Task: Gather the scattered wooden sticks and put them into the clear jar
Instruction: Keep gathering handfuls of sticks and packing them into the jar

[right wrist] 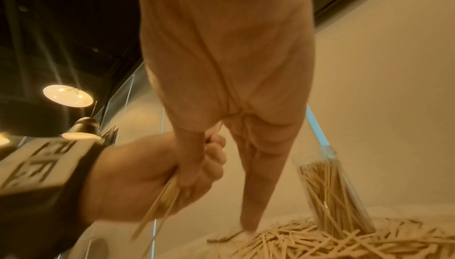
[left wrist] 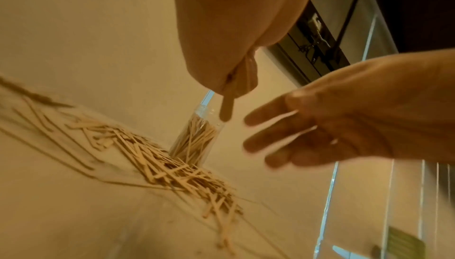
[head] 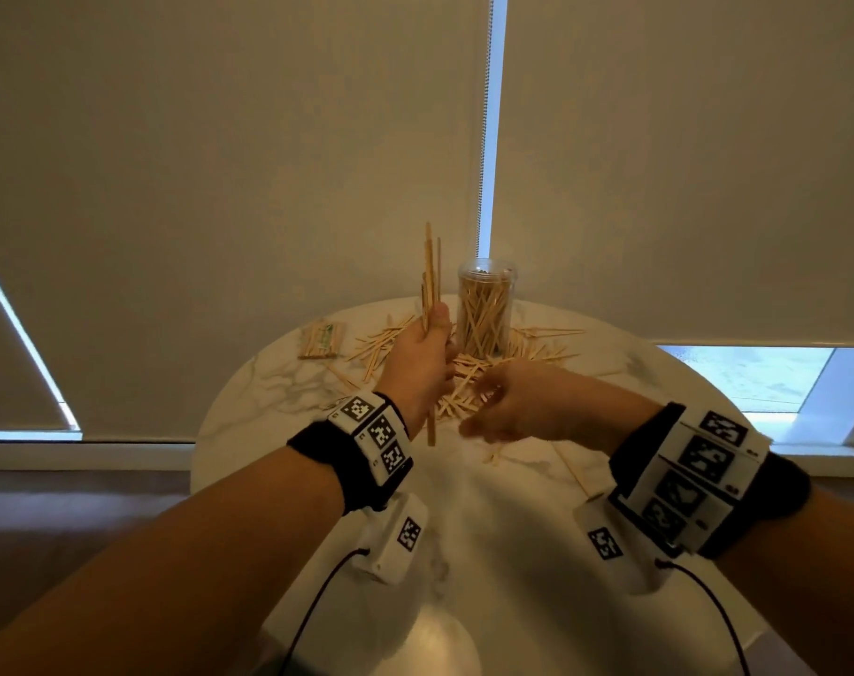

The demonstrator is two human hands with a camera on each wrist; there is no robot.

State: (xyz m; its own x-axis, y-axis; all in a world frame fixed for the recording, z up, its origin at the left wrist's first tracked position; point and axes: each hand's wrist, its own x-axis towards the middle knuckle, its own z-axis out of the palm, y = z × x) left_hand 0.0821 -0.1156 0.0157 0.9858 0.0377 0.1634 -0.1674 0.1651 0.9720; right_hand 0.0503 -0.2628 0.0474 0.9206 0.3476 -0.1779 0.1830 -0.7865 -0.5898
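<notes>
I see pale, matt wooden sticks (head: 464,378), a clear glossy plastic jar (head: 486,309), and a smooth, white veined marble-look tabletop (head: 278,387).

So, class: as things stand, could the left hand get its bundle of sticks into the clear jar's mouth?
Probably yes. The left hand holds its sticks upright beside the clear jar, whose mouth looks open with nothing above it.

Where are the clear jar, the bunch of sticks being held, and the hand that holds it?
clear jar (head: 485,304): head view, on its stick-filled wall.
bunch of sticks (head: 430,270): head view, on the upright part above the fist.
left hand (head: 422,361): head view, on the back of the hand.
</notes>
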